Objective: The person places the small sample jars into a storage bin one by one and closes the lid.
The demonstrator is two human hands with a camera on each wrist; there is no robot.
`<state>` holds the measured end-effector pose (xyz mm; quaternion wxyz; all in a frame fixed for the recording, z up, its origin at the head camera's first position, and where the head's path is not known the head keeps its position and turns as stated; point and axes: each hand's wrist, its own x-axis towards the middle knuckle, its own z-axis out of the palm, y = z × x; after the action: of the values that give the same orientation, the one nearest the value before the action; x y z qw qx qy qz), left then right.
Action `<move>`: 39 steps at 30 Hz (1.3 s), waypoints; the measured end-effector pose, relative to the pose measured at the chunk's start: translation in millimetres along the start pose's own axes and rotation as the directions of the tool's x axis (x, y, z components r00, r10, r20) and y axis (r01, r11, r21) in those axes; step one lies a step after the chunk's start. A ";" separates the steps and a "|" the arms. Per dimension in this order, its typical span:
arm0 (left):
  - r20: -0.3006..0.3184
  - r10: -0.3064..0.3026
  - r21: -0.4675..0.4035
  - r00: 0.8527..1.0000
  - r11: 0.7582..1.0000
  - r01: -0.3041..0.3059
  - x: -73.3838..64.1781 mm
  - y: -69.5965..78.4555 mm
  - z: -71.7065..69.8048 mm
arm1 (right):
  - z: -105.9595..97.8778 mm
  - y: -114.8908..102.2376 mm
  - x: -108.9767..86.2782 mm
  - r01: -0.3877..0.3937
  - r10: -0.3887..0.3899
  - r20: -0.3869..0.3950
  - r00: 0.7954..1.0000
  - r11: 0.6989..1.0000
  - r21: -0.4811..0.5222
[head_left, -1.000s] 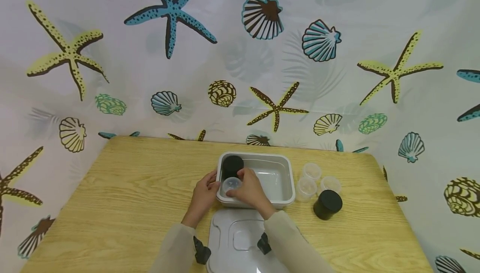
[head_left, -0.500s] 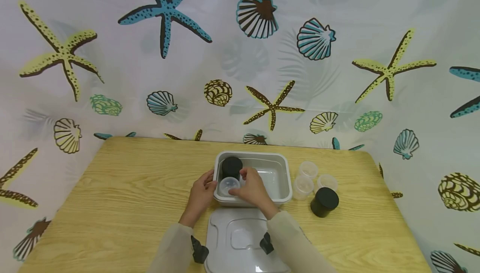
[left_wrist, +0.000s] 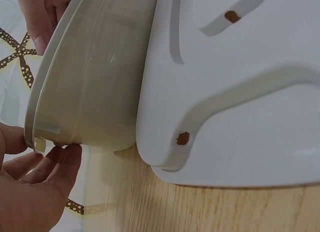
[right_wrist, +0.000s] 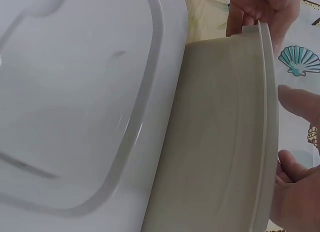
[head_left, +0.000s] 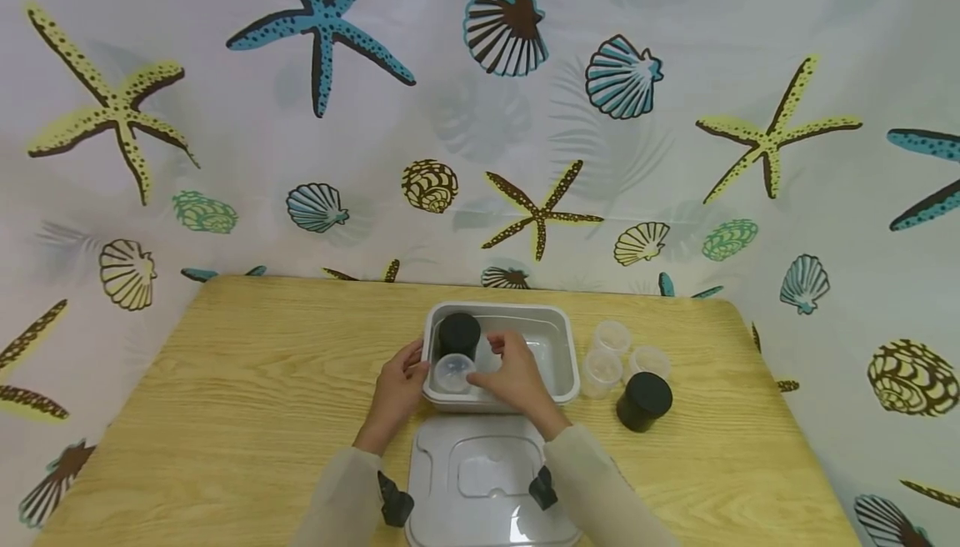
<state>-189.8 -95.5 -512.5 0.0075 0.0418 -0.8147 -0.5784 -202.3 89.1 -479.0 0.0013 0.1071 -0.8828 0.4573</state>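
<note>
A light grey plastic box (head_left: 566,355) stands on the table, its inside facing up. My left hand (head_left: 400,384) holds its left end, with the thumb at the rim and the fingers (left_wrist: 70,164) curled under the rim's outer side. Inside the box's left end, a black round jar (head_left: 459,333) stands behind a clear plastic cup (head_left: 453,373). My right hand (head_left: 517,376) is over the box just right of the cup, thumb and fingers spread apart, thumb tip close to the cup's edge. In the right wrist view the box wall (right_wrist: 215,127) hides the cup.
The box's grey lid (head_left: 487,480) lies flat in front of it, under the forearms. To the right of the box stand several clear cups (head_left: 602,372) and another black jar (head_left: 643,402). A patterned curtain (head_left: 480,113) hangs behind the table (head_left: 262,380).
The right hand's thumb and fingers have come away from the clear cup, shifting right. The cup stays in the box's front left corner. The left hand keeps its place at the box.
</note>
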 end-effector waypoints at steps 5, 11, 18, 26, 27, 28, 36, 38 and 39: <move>0.010 -0.016 0.004 1.000 1.000 0.016 0.6 -0.9 -0.3 | -4.5 4.1 0.2 0.015 -0.015 -0.010 1.000 1.000 0.010; 0.016 -0.024 0.001 1.000 1.000 0.024 1.9 -1.2 -0.3 | -10.2 7.1 -1.8 0.020 -0.019 -0.021 1.000 1.000 0.011; 0.014 -0.022 0.028 1.000 0.999 0.022 4.0 -2.0 -1.3 | -17.0 10.4 -4.3 0.022 -0.021 -0.045 0.999 0.999 0.025; 0.021 -0.015 0.038 1.000 0.999 0.015 3.6 0.4 -0.5 | -24.7 16.8 -8.1 -0.011 0.013 -0.065 0.998 0.999 0.034; 0.021 -0.016 0.038 1.000 0.999 0.015 3.9 0.0 -0.3 | -25.9 16.9 -8.9 -0.015 0.017 -0.065 0.998 0.999 0.037; 0.022 -0.017 0.037 1.000 0.999 0.016 3.9 -0.2 -0.2 | -27.2 17.2 -9.5 -0.012 0.014 -0.067 0.998 0.999 0.038; 0.012 -0.018 0.038 1.000 0.999 0.018 3.2 -1.8 -0.2 | -36.6 20.2 -13.0 -0.014 0.018 -0.081 0.997 0.998 0.054; 0.010 -0.016 0.040 1.000 0.999 0.016 2.9 -1.8 0.2 | -39.0 20.7 -14.2 -0.019 0.024 -0.080 0.997 0.998 0.053; 0.013 -0.021 0.037 1.000 0.999 0.021 2.7 -1.6 0.4 | -40.2 21.1 -14.9 -0.023 0.027 -0.079 0.997 0.998 0.052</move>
<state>-192.3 -95.8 -514.2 -0.0048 0.0465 -0.8247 -0.5636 -195.5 136.1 -474.1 0.0280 0.0776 -0.8714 0.4836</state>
